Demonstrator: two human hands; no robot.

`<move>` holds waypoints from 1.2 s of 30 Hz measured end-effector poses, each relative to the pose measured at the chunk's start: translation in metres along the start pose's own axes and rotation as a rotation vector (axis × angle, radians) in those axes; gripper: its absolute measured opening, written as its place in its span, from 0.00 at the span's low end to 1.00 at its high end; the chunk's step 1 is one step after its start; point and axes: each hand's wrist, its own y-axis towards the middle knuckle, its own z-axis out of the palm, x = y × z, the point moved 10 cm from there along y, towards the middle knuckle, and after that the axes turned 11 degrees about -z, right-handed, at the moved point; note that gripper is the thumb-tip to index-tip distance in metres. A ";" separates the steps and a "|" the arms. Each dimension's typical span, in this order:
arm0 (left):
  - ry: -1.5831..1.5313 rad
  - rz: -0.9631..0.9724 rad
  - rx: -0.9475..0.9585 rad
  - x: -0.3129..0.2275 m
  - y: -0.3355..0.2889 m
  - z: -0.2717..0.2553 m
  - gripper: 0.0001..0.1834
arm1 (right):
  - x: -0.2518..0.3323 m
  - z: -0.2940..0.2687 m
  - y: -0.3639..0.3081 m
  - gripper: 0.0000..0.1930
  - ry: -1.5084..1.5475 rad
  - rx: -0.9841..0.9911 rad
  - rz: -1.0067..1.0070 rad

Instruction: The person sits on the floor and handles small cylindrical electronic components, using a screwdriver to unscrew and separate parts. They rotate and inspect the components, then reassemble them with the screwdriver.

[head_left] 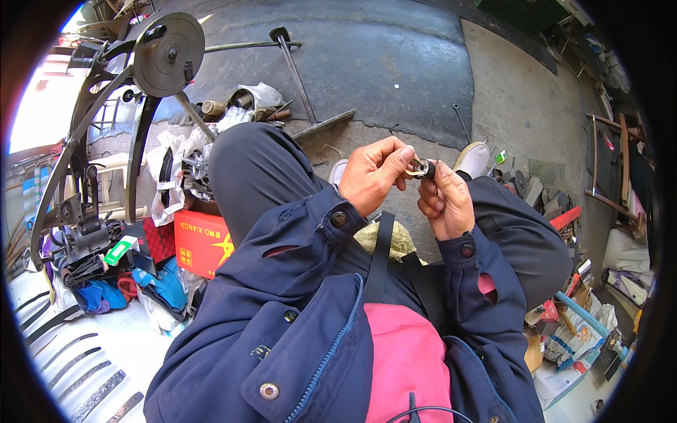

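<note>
Above my lap, both hands meet at a small piece with a pale metal ring-like part and a dark band (pixel 425 169). Its exact kind is too small to tell. My left hand (pixel 374 175) pinches it from the left, thumb and forefinger closed on the metal part. From the right, my right hand (pixel 448 203) grips the dark part between thumb and curled fingers. Part of the piece is hidden by the fingertips.
At left stands a black hand-cranked machine with a large round wheel (pixel 169 54). A red box (pixel 201 243) and plastic bags (pixel 169 166) lie beside my left knee. A metal stand (pixel 295 77) rests on the floor ahead. Cluttered parts (pixel 571 331) lie at right.
</note>
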 end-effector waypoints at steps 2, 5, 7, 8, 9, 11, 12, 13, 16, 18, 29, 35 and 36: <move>0.022 0.029 -0.016 -0.004 -0.001 0.000 0.13 | 0.001 -0.003 0.001 0.15 0.002 -0.023 -0.022; 0.154 0.070 -0.070 -0.010 -0.006 0.000 0.11 | 0.003 -0.004 0.003 0.13 0.024 -0.032 -0.045; 0.317 0.117 -0.121 -0.017 -0.010 0.003 0.10 | 0.005 -0.003 0.003 0.12 -0.002 -0.027 -0.066; 0.324 0.098 -0.127 -0.016 -0.010 0.003 0.10 | 0.006 -0.003 0.003 0.11 -0.010 -0.027 -0.077; 0.335 0.099 -0.133 -0.018 -0.011 0.004 0.10 | 0.007 -0.003 0.003 0.10 -0.037 -0.030 -0.087; 0.385 0.107 -0.148 -0.020 -0.012 0.004 0.09 | 0.009 -0.004 0.003 0.09 -0.083 -0.037 -0.106; 0.424 0.114 -0.157 -0.021 -0.013 0.004 0.08 | 0.009 -0.004 0.003 0.09 -0.090 -0.040 -0.111; 0.470 0.134 -0.170 -0.023 -0.014 0.004 0.08 | 0.010 -0.004 0.003 0.09 -0.097 -0.043 -0.116; 0.454 0.160 -0.172 -0.023 -0.015 0.004 0.06 | 0.011 -0.005 0.003 0.09 -0.111 -0.047 -0.123; 0.297 0.034 -0.131 -0.009 -0.011 0.000 0.06 | 0.012 -0.004 0.003 0.09 -0.134 -0.031 -0.135; 0.050 -0.028 -0.024 0.003 -0.004 0.001 0.05 | 0.011 -0.002 0.004 0.12 -0.166 0.003 -0.133; -0.013 -0.047 0.019 0.005 -0.002 0.000 0.07 | 0.007 -0.001 0.003 0.12 -0.065 0.000 -0.081; -0.011 -0.040 0.014 0.004 -0.003 0.000 0.07 | 0.006 -0.001 0.003 0.13 -0.053 0.004 -0.074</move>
